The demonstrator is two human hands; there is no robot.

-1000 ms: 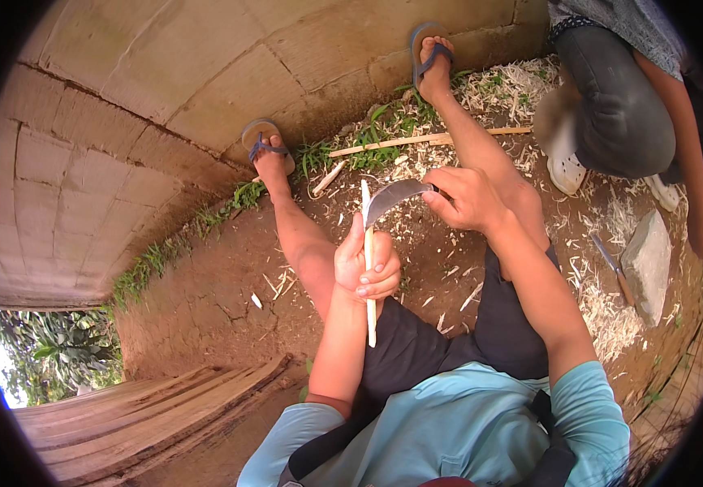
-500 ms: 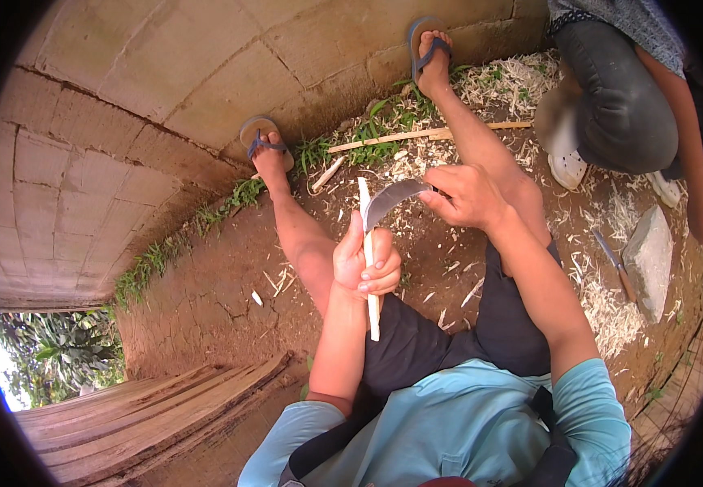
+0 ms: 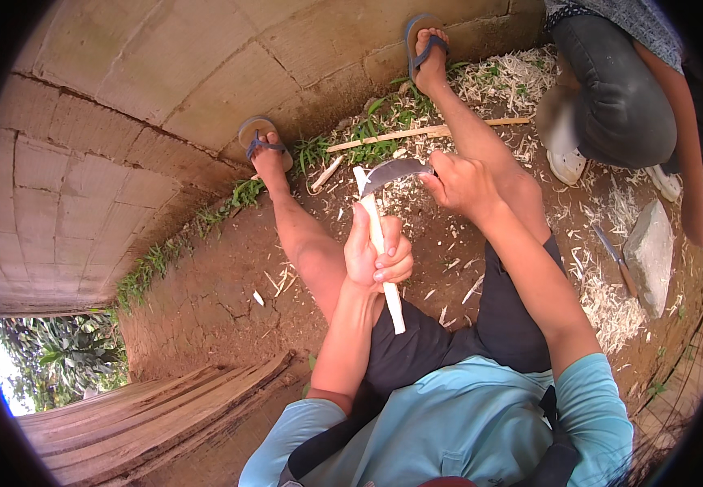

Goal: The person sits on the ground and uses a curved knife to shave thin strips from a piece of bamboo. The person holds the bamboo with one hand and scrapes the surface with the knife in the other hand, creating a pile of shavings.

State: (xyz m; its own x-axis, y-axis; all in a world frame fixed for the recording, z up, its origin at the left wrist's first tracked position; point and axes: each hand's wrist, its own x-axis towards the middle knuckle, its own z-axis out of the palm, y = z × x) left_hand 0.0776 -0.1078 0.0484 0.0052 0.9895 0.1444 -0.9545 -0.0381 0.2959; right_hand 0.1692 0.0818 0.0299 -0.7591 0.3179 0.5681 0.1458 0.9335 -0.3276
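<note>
A pale, partly whittled wooden stick (image 3: 377,226) passes through my left hand (image 3: 380,252), whose fingers are wrapped round its middle. Its lower end reaches down over my dark shorts, and its upper end leans slightly left. My right hand (image 3: 461,188) is closed on a curved, sickle-like knife (image 3: 396,170); the fingers cover its handle. The grey blade arches leftward, and its tip end lies against the stick near the top, above my left thumb.
Wood shavings (image 3: 611,312) litter the dirt ground. A long thin strip of wood (image 3: 416,135) lies by the block wall (image 3: 189,65). At right, a straight knife (image 3: 614,256) lies beside a grey stone (image 3: 650,256), near another person's knee (image 3: 627,122). Planks (image 3: 165,414) occupy the lower left.
The stick has tilted, its lower end swinging right and its top slightly left. My left hand has shifted a little right; the blade has risen slightly and lies flatter across the stick.
</note>
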